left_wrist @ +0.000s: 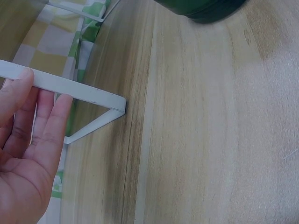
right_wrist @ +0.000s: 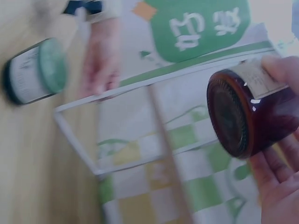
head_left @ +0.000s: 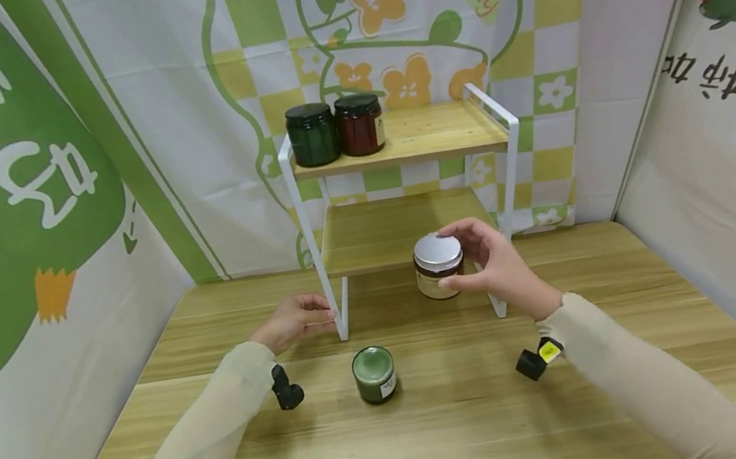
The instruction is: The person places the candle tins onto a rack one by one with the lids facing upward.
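Rack's (head_left: 509,188) near the tabletop's (head_left: 442,440) back edge, two jars (head_left: 314,138) at the top shelf's (head_left: 439,131) left edge, a third jar (head_left: 374,375) out front. My left fingers (left_wrist: 55,123) are on the front left leg (head_left: 318,257), my right fingers' (head_left: 466,226) fourth jar (head_left: 435,273) before the middle shelf (head_left: 376,236).

Curtained booth (head_left: 496,416) (printed cloth walls (head_left: 172,116))

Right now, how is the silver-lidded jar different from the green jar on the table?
The silver-lidded jar is dark reddish-brown, the green jar green. The right hand holds the silver-lidded jar up; the green jar stands on the table. The silver-lidded jar's top is silver; the green jar's top is pale green. Both are round.
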`<action>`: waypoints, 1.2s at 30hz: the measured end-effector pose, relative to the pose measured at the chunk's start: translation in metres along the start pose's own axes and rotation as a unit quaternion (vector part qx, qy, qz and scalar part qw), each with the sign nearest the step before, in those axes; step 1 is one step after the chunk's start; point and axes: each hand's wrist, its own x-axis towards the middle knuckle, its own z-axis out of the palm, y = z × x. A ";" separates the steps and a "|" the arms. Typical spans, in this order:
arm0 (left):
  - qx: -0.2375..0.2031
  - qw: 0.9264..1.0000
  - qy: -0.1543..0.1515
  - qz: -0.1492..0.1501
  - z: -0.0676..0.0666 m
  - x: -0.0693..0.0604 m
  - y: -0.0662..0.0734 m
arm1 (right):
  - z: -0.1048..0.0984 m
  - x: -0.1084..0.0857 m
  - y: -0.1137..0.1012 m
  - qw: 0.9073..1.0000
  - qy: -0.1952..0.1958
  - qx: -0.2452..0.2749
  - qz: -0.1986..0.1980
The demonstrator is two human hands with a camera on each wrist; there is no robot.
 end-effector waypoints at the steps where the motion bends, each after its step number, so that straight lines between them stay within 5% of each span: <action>1: 0.000 1.000 0.000 0.000 0.000 0.000 0.000 | -0.002 0.004 -0.006 1.000 0.007 -0.002 -0.003; 20: -0.006 1.000 -0.008 0.010 -0.001 -0.004 0.003 | -0.039 0.080 -0.110 0.994 0.089 0.057 0.007; 28: -0.017 1.000 -0.008 0.006 0.000 -0.002 0.001 | -0.048 0.110 -0.123 0.991 0.110 0.074 0.035; 36: -0.023 1.000 0.003 0.000 0.001 0.000 -0.001 | -0.052 0.132 -0.127 0.990 0.113 0.035 0.076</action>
